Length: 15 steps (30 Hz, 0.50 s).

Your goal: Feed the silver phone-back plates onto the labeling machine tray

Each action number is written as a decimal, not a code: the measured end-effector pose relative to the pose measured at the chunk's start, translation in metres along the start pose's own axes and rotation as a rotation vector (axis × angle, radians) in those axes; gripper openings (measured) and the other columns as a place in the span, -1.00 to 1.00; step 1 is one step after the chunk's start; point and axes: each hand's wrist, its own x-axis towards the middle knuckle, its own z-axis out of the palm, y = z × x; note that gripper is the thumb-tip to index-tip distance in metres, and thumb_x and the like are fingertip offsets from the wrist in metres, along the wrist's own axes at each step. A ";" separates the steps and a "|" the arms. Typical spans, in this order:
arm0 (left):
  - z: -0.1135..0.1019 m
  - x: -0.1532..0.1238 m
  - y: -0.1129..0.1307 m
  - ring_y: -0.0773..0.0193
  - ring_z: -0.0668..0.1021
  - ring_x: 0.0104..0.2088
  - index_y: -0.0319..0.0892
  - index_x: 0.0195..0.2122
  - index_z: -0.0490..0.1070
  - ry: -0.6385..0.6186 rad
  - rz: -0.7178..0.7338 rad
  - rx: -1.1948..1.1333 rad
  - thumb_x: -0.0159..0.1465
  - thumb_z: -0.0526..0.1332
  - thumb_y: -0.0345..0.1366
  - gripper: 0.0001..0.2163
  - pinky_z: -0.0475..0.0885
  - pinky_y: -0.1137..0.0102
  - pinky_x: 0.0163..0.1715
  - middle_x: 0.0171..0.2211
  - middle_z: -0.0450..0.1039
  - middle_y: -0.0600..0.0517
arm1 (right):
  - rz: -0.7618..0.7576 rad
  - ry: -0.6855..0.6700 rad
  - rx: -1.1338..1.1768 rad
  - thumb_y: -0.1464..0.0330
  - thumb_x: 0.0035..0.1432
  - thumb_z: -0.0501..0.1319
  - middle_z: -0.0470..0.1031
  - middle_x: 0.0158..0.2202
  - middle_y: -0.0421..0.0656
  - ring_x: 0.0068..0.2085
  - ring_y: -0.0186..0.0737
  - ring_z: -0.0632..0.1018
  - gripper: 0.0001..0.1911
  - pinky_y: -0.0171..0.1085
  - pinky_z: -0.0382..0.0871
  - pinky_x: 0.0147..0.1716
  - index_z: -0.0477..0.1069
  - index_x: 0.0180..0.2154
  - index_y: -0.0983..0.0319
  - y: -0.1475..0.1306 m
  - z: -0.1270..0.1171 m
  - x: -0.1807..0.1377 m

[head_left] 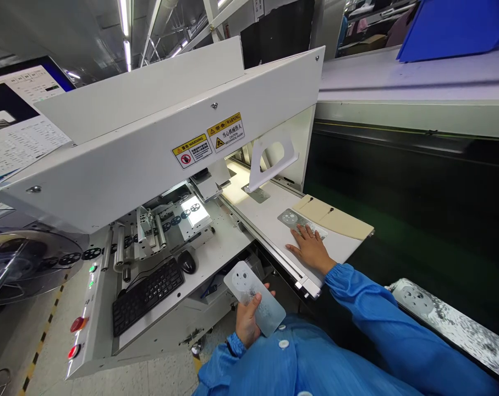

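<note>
At six o'clock, the left hand (248,320) holds a gray plate (253,281) between thumb and fingers. At four, the right hand (313,252), fingers a bit wide, touches another plate (289,218) on a white board (343,247). At eleven stands a white machine (150,148).

Behind the machine (129,159), white tube lights (125,17) glare against a dim ceiling (67,33); beneath it, a warm glow spills onto the shelf (261,220) and a small panel (201,218) shines nearly white. Right of the machine, the black belt (398,181) lies in shadow. The machine's labels (225,132) look sharp; wide-angle stretch pulls at the edges.
</note>
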 end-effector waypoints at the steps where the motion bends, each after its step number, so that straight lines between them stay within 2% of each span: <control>1: 0.000 0.000 0.000 -0.19 0.54 -0.03 -0.17 -0.09 0.44 0.000 -0.007 0.005 -0.16 0.49 -0.10 -0.41 0.39 0.05 0.01 -0.15 0.57 -0.19 | 0.004 -0.004 0.001 -0.03 0.31 -0.12 -0.06 0.32 0.03 0.30 0.17 -0.06 -0.30 0.14 -0.13 0.23 0.11 0.27 0.29 0.000 -0.001 0.000; 15: 0.006 -0.002 0.000 -0.23 0.53 -0.03 -0.17 -0.11 0.44 0.058 0.013 0.005 -0.20 0.49 -0.08 -0.39 0.41 0.03 -0.01 -0.18 0.58 -0.19 | 0.000 0.047 0.014 -0.05 0.29 -0.15 -0.04 0.32 0.04 0.29 0.21 -0.02 -0.28 0.17 -0.10 0.21 0.12 0.26 0.30 0.000 0.003 0.008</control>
